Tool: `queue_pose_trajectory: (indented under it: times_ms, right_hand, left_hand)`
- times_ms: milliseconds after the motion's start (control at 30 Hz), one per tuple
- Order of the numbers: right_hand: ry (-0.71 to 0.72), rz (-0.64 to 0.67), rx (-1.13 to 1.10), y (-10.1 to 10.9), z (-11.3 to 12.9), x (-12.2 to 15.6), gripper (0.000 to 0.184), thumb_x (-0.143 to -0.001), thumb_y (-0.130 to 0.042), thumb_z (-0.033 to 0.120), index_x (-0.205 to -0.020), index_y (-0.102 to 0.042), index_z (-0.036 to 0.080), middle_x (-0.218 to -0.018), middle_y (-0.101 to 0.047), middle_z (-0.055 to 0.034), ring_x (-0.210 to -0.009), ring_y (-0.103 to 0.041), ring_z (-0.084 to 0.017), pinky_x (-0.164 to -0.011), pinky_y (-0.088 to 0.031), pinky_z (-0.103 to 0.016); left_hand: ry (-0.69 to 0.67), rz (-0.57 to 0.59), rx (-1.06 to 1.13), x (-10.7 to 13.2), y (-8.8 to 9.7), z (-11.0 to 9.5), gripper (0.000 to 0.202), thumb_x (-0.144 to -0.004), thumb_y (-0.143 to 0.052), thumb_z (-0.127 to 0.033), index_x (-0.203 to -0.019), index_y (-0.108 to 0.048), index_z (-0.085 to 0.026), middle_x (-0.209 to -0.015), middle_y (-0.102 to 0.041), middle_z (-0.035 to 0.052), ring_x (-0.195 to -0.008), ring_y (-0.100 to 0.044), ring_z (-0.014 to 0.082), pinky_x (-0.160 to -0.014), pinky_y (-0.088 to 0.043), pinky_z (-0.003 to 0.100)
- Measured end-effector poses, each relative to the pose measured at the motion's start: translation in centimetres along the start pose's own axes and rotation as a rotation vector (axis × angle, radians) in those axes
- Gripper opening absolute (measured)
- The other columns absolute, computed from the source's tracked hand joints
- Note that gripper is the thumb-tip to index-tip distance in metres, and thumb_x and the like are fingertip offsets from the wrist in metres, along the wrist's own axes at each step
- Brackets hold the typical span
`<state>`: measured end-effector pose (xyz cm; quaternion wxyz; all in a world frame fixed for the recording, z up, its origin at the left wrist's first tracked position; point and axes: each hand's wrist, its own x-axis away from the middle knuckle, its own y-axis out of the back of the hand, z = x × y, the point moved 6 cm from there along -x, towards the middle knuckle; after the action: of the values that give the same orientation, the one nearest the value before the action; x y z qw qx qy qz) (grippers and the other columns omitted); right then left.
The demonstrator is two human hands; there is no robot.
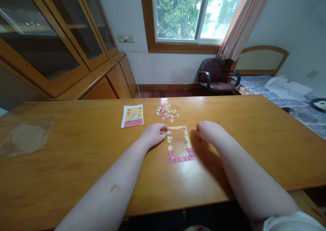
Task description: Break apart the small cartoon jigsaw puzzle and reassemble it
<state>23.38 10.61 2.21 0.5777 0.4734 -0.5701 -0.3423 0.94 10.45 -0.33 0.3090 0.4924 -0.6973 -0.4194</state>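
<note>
A jigsaw border frame, yellow above and pink below with a bare middle, lies flat on the wooden table. My left hand rests at the frame's top left corner, fingers curled and pinched against the edge pieces. My right hand sits just right of the frame's top right corner, fingers curled under; I cannot see anything in it. A heap of several loose puzzle pieces lies just beyond the frame. A small picture card showing the puzzle image lies to the left of the heap.
A crumpled clear plastic bag lies at the table's left end. Behind the table stand a wooden glass-door cabinet, a dark red armchair under the window, and a bed with papers at the right.
</note>
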Motion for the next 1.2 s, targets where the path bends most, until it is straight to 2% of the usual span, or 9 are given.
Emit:
queue_pose_trajectory:
  times_ms: [100,367,567,667,767,900,1067,1200]
  right_hand:
    - [-0.004,0.094,0.006,-0.8,-1.1,-0.4,0.030,-0.070,-0.062,0.016,-0.098,-0.069,0.022,-0.099,-0.069,-0.0099,-0.086,-0.065,-0.026,-0.067,-0.047,-0.031]
    - [-0.019,0.195,0.071,-1.4,-1.0,-0.8,0.026,-0.066,-0.065,0.018,-0.091,-0.074,0.015,-0.093,-0.071,-0.0146,-0.083,-0.067,-0.027,-0.068,-0.049,-0.030]
    - [0.014,0.158,0.058,-1.4,-0.4,-0.6,0.028,-0.076,-0.056,0.019,-0.096,-0.074,0.012,-0.096,-0.070,-0.0183,-0.087,-0.067,-0.027,-0.070,-0.049,-0.031]
    - [0.035,0.129,0.039,-1.3,-0.3,-0.7,0.027,-0.074,-0.058,0.016,-0.096,-0.073,0.013,-0.096,-0.070,-0.0179,-0.088,-0.067,-0.028,-0.069,-0.049,-0.031]
    - [0.042,0.045,-0.016,-0.9,-0.6,-1.1,0.026,-0.071,-0.064,0.017,-0.096,-0.071,0.015,-0.098,-0.069,-0.0155,-0.089,-0.066,-0.028,-0.070,-0.048,-0.031]
    - [0.007,-0.066,-0.074,-0.3,-1.3,-1.9,0.027,-0.073,-0.064,0.024,-0.099,-0.069,0.018,-0.099,-0.068,-0.0130,-0.089,-0.065,-0.026,-0.071,-0.047,-0.030]
    - [0.011,-0.009,-0.137,-0.6,-1.1,-2.6,0.016,-0.071,-0.065,0.023,-0.085,-0.073,0.021,-0.085,-0.070,-0.0080,-0.077,-0.066,-0.022,-0.066,-0.045,-0.027]
    - [0.031,0.008,-0.130,-0.7,-1.0,-2.6,0.015,-0.070,-0.063,0.021,-0.081,-0.073,0.019,-0.083,-0.070,-0.0082,-0.073,-0.065,-0.021,-0.061,-0.043,-0.027]
  left_hand:
    - [0.001,-0.001,-0.001,0.0,0.0,-0.1,0.022,-0.078,-0.057,-0.040,-0.091,-0.068,-0.027,-0.073,-0.060,-0.0006,-0.067,-0.054,0.0155,-0.057,-0.033,0.025]
    - [0.001,0.007,-0.009,0.0,0.0,0.0,0.024,-0.078,-0.056,-0.041,-0.092,-0.069,-0.026,-0.071,-0.059,-0.0003,-0.066,-0.054,0.0155,-0.056,-0.034,0.025]
    - [0.003,0.011,-0.008,0.0,0.1,-0.1,0.024,-0.078,-0.056,-0.041,-0.092,-0.069,-0.025,-0.071,-0.059,0.0000,-0.067,-0.054,0.0156,-0.056,-0.034,0.026]
    - [0.004,0.011,-0.002,0.1,0.2,-0.2,0.024,-0.078,-0.056,-0.040,-0.092,-0.069,-0.025,-0.072,-0.059,0.0002,-0.068,-0.055,0.0161,-0.056,-0.034,0.026]
    - [0.009,0.015,-0.003,0.1,0.3,-0.3,0.024,-0.078,-0.056,-0.040,-0.092,-0.069,-0.025,-0.072,-0.059,0.0004,-0.068,-0.056,0.0162,-0.057,-0.035,0.026]
    - [0.012,0.016,-0.010,0.1,0.2,-0.3,0.024,-0.078,-0.057,-0.040,-0.093,-0.069,-0.025,-0.072,-0.060,0.0004,-0.068,-0.056,0.0162,-0.057,-0.036,0.025]
    - [0.001,0.008,-0.014,0.0,0.0,-0.1,0.024,-0.079,-0.056,-0.041,-0.093,-0.069,-0.026,-0.072,-0.060,0.0003,-0.068,-0.055,0.0166,-0.057,-0.035,0.025]
    - [0.000,0.011,-0.009,0.0,0.0,-0.1,0.024,-0.079,-0.056,-0.041,-0.093,-0.069,-0.026,-0.072,-0.060,0.0002,-0.067,-0.055,0.0162,-0.056,-0.034,0.025]
